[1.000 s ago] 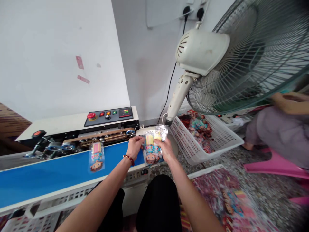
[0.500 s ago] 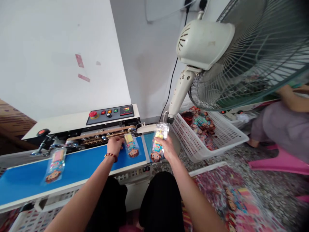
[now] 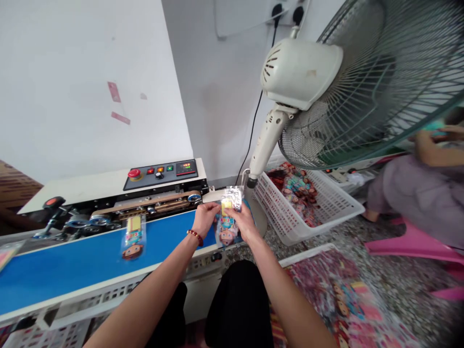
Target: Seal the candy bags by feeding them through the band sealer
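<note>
My right hand (image 3: 244, 221) is closed around clear plastic packets (image 3: 227, 223), apparently a few stacked, with a yellow piece inside and a cartoon face at the bottom. My left hand (image 3: 203, 221), with a beaded bracelet at the wrist, pinches the left edge of the front packet. Both hands are at the right end of the blue conveyor belt (image 3: 83, 256) of a bag sealing machine (image 3: 159, 205). Another packet (image 3: 133, 241) lies on the belt, its top edge at the sealing band. Part of a further packet (image 3: 9, 253) shows at the far left.
A white fan (image 3: 300, 72) stands behind at right. Beside it is a white basket (image 3: 308, 229) of packets. More packets (image 3: 348, 299) lie in a container at lower right. The control panel (image 3: 161, 174) has a red button. A person (image 3: 409, 193) sits near a pink stool (image 3: 402, 246).
My left hand has moved right from the belt to the packets in my right hand. The packet it was beside has travelled left along the belt, as has the one farther left.
</note>
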Demonstrator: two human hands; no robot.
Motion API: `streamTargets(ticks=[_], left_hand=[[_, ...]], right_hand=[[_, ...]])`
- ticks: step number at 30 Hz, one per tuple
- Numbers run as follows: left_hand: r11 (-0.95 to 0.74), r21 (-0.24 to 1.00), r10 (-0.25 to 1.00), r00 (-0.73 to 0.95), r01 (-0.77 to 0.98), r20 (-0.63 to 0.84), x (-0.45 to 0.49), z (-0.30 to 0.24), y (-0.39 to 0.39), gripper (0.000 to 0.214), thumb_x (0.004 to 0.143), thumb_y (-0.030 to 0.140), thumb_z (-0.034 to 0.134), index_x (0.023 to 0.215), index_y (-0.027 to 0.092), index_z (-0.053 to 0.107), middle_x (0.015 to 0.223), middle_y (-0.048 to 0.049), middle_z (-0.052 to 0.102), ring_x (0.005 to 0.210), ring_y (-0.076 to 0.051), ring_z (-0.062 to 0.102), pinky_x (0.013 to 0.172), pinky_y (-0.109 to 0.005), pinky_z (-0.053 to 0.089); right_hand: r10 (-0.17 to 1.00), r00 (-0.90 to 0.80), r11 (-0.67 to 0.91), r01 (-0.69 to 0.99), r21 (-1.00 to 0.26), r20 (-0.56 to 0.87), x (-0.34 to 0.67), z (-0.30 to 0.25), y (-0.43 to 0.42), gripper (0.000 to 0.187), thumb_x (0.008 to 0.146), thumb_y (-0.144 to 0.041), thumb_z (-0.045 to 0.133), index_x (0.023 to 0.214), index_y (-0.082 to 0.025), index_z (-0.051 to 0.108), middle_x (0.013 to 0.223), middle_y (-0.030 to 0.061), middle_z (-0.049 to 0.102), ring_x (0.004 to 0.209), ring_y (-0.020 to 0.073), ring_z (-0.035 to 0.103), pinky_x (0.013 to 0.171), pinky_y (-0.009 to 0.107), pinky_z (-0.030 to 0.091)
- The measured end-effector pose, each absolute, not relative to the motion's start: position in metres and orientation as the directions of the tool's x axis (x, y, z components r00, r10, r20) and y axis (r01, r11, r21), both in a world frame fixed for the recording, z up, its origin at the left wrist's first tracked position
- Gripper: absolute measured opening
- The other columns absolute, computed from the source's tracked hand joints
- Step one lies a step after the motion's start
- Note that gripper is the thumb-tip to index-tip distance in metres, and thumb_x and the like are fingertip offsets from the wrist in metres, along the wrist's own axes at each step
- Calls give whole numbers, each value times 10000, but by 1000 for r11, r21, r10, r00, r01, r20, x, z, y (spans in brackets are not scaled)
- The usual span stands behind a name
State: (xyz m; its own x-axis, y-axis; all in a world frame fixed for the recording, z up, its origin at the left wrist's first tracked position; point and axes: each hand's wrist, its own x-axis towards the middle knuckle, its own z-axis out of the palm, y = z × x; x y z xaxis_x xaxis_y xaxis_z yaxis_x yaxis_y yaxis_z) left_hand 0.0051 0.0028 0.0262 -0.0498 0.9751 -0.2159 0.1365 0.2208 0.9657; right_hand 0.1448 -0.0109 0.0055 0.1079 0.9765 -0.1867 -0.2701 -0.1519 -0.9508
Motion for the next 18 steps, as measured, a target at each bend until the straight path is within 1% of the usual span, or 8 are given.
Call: streamTargets(ticks=[2, 4, 7, 10, 14, 18], left_hand=[[331, 939, 943, -78, 95, -324, 1, 27, 10, 399, 659, 513, 785, 643, 148, 625, 498, 19, 483, 441, -91, 402, 429, -214, 210], [391, 918, 916, -122, 64, -382, -4, 28, 14, 369, 654, 461, 805, 647, 144, 614, 496, 20, 485, 418, -84, 400, 416, -210, 167], [403, 914, 908, -148, 50, -392, -11, 29, 15, 332, 660, 410, 803, 655, 141, 609, 501, 15, 505, 403, -78, 407, 412, -204, 155], [403, 912, 913, -100, 75, -395, -11, 28, 13, 339, 684, 417, 789, 626, 146, 592, 454, 15, 480, 389, -79, 400, 411, -202, 149], [424, 899, 906, -51, 109, -421, -8, 30, 10, 332, 726, 420, 772, 634, 151, 599, 398, 14, 448, 366, -85, 394, 414, -205, 150], [462, 879, 887, -71, 119, -457, -7, 35, 11, 319, 740, 386, 769, 625, 146, 593, 460, -2, 510, 378, -86, 442, 410, -210, 144]], right_hand=[[968, 138, -163, -296, -941, -210, 151, 4, -11, 473, 556, -403, 860, 953, -239, 659, 815, -9, 745, 706, 209, 676, 663, 313, 545], [965, 163, -145, -328, -933, -207, 155, 1, -10, 470, 553, -384, 854, 953, -233, 660, 819, -12, 743, 722, 205, 674, 689, 311, 547], [965, 172, -134, -325, -936, -198, 158, -2, -7, 457, 563, -382, 835, 957, -226, 663, 824, -12, 744, 735, 202, 674, 708, 309, 540], [963, 176, -151, -267, -952, -202, 156, -6, -5, 428, 570, -381, 821, 940, -239, 659, 817, -22, 741, 734, 203, 668, 683, 300, 533], [963, 195, -146, -195, -970, -185, 155, -9, -3, 378, 600, -363, 775, 946, -255, 666, 793, -47, 723, 717, 189, 644, 646, 276, 518], [954, 258, -128, -117, -985, -154, 159, -7, -2, 314, 584, -331, 768, 877, -256, 680, 772, -51, 719, 701, 178, 624, 634, 260, 497]])
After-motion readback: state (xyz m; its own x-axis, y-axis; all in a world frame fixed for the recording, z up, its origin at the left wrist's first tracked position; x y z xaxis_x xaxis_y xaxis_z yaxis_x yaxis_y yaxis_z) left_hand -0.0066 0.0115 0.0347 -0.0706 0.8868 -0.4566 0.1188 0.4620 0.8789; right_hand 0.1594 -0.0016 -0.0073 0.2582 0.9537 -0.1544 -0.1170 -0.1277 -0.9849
